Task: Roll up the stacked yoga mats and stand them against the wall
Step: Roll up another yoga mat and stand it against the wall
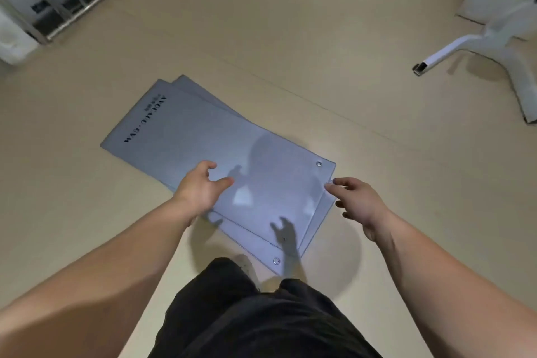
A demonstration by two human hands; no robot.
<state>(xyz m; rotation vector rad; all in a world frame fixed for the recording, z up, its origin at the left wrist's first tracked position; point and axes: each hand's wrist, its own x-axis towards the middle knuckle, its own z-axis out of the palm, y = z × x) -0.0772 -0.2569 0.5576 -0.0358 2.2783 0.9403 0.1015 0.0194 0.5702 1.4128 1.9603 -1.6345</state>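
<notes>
Grey mats (203, 131) stacked flat on floor (290, 52) | my left hand (200, 187) over near end, fingers spread, empty | my right hand (360, 203) by their edge, fingers wide, empty

Left forearm (116, 264) and right forearm (436, 264) are bare from frame edge to wrist. Left hand (200, 189) and right hand (360, 206) bare too. Lower body: black cloth (261, 322), matte, loose fit with soft folds, splitting into two legs at the front. Can't tell shorts from trousers. Pale blob (245, 266) just ahead of it, maybe a shoe toe, too dim to call.
</notes>
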